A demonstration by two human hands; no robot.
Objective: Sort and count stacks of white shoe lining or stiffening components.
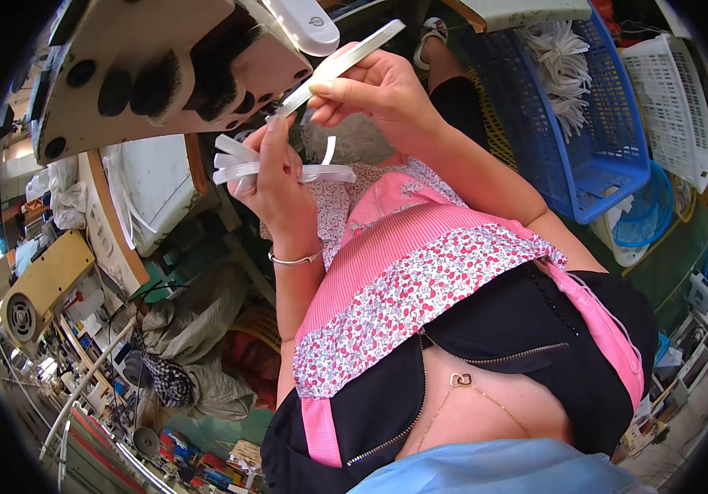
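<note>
My right hand is closed, with a flat white strip pinched between thumb and fingers. The strip slants down to the left, and its lower end meets the thumb tip of my left hand. That hand, with a silvery bracelet at its wrist, is closed round a small bunch of folded white strips. Their ends stick out on both sides of the fingers, and one short end stands up. Both hands are in front of a pink apron, close under a cream-coloured machine body.
A white rounded device is fixed beside the machine. At the right stand a blue basket holding bundles of white strips, a white basket and a round blue basket. Grey cloth hangs at the left.
</note>
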